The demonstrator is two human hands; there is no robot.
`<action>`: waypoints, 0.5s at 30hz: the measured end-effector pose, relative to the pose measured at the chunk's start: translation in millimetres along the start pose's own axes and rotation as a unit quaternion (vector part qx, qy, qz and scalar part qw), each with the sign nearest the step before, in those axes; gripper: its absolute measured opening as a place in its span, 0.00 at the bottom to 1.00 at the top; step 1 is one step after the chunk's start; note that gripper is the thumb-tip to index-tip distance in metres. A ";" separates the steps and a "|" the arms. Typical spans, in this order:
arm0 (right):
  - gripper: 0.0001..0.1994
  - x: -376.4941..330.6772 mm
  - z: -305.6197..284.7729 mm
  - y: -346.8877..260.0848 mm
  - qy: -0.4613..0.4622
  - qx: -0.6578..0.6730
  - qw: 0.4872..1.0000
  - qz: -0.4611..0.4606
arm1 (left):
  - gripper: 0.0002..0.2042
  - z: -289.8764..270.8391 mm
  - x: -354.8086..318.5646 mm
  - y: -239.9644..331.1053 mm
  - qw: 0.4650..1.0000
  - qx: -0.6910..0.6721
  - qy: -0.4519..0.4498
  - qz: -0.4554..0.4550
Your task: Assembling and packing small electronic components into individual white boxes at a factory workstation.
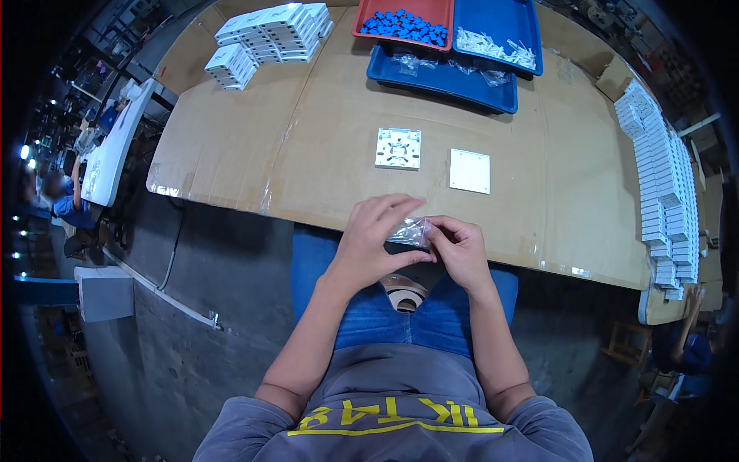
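A small clear plastic bag [409,232] is at the table's near edge, above my lap. My right hand [463,254] pinches its right end between thumb and fingers. My left hand [372,240] curves around the bag's left side, its thumb and fingers spread apart; whether the palm touches the bag is hard to see. Just beyond my hands lies a white square plate with a cut-out centre and dark slots [398,149]. To its right is a plain white square cover [469,171] with small corner holes.
A red tray [360,26] of blue parts and a blue tray [536,37] of white parts stand at the back. Before them, a lower blue tray [462,95] holds clear bags. White units are stacked at back left [265,37] and far right [663,185]. Other people are at the sides.
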State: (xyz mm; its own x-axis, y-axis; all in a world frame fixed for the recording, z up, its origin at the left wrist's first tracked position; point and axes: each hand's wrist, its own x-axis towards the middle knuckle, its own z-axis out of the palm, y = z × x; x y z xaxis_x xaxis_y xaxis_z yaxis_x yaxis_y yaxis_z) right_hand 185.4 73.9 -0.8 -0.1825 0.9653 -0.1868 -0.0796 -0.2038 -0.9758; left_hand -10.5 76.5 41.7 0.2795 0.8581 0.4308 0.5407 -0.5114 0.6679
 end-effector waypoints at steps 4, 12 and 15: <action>0.09 -1.6 3.2 -2.9 0.002 -0.024 1.000 -0.007 | 0.25 6.1 -6.4 -11.8 0.998 -0.018 -0.055 -0.004; 0.10 -3.4 -4.3 -24.0 0.081 -0.197 0.965 -0.153 | 0.20 10.5 -11.1 -13.8 0.968 -0.193 -0.045 -0.151; 0.11 0.0 -12.0 -28.7 -0.007 -0.224 0.932 -0.286 | 0.17 17.8 -14.9 -18.3 0.896 -0.350 -0.082 -0.262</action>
State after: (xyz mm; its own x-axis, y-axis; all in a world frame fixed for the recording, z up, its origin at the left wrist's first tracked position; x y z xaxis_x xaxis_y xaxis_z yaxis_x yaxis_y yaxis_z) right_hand 199.5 81.7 25.8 -0.2486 0.8926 0.3761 0.2486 0.4341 -0.8659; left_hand -10.4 73.9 12.2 0.2778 0.9544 -0.1096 0.0179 0.1089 0.9939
